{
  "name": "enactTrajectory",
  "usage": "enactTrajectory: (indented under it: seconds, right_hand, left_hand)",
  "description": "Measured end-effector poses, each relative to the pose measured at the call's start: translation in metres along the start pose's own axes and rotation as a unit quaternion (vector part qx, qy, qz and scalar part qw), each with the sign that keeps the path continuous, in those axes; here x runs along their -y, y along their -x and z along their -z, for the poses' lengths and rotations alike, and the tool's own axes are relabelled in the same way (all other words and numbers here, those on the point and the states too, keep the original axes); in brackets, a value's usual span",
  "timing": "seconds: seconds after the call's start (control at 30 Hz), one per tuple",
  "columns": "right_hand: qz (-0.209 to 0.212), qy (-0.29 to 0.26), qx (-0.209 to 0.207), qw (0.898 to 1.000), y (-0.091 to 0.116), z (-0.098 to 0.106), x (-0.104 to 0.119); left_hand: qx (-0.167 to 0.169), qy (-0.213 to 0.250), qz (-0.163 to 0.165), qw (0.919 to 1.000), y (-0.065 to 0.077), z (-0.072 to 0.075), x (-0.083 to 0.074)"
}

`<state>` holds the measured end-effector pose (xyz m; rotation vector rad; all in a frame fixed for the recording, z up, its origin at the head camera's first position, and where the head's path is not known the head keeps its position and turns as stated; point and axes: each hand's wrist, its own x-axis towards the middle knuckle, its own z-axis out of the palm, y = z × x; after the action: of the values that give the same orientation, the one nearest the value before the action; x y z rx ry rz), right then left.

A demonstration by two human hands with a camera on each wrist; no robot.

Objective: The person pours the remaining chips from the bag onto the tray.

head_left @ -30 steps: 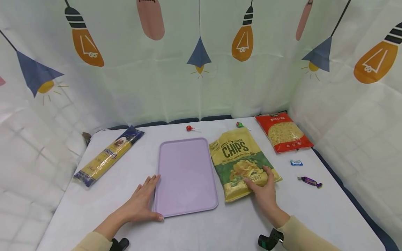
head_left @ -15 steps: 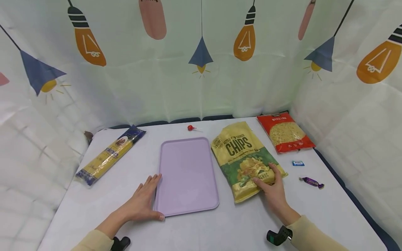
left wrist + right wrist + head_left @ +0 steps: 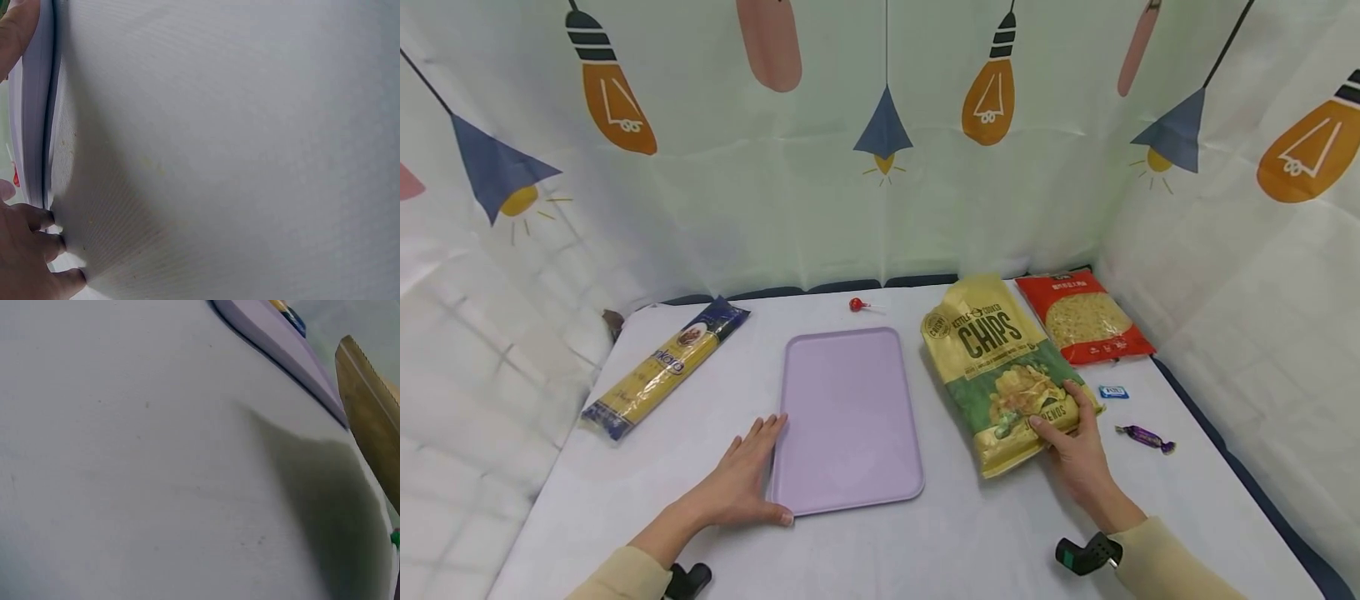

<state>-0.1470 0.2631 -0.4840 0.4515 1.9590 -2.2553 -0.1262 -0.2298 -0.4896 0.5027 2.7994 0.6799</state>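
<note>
My left hand (image 3: 741, 483) rests at the near left corner of a lilac tray (image 3: 850, 417), fingers extended along its left side and thumb at the front edge. In the left wrist view, fingertips (image 3: 72, 281) touch the white cloth beside the tray's rim. My right hand (image 3: 1078, 454) grips the lower right part of a yellow-green bag of chips (image 3: 981, 396), thumb on the front and most fingers hidden behind. The bag tilts above the table, right of the tray. Its golden edge (image 3: 369, 419) casts a shadow on the cloth in the right wrist view.
A spaghetti packet (image 3: 666, 367) lies at the left. Behind the tray is a red lollipop (image 3: 855, 305). A red-and-clear food bag (image 3: 1086, 325), a small blue candy (image 3: 1113, 392) and a purple wrapped candy (image 3: 1146, 438) lie at the right. Patterned curtains (image 3: 775, 208) enclose the table.
My right hand has moved the chips bag to the right and lifted it. The bag now hides the green lollipop in the head view. My left hand and the tray have stayed put.
</note>
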Motion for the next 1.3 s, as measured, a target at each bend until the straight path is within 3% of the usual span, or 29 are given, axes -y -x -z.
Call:
enactTrajectory:
  seconds: [0.27, 0.5, 0.73, 1.03, 1.3]
  right_hand:
    - [0.076, -0.059, 0.079, 0.992, -0.004, 0.012, 0.019]
    - [0.129, -0.042, 0.172, 0.976, -0.013, 0.025, 0.036]
    - [0.116, -0.012, 0.225, 0.967, -0.021, 0.027, 0.045]
    - [0.081, 0.051, 0.244, 0.965, -0.029, 0.008, 0.054]
    - [0.087, 0.152, 0.250, 0.952, -0.036, -0.016, 0.067]
  left_hand:
    - [0.006, -0.007, 0.006, 0.9999, 0.000, -0.001, -0.001]
    - [0.013, -0.010, 0.017, 0.9997, 0.000, 0.001, -0.003]
    - [0.018, -0.015, 0.026, 0.9994, -0.001, 0.001, -0.006]
    - [0.013, -0.011, 0.022, 0.9996, 0.000, 0.000, -0.003]
    - [0.018, -0.007, 0.030, 0.9994, 0.000, 0.002, -0.003]
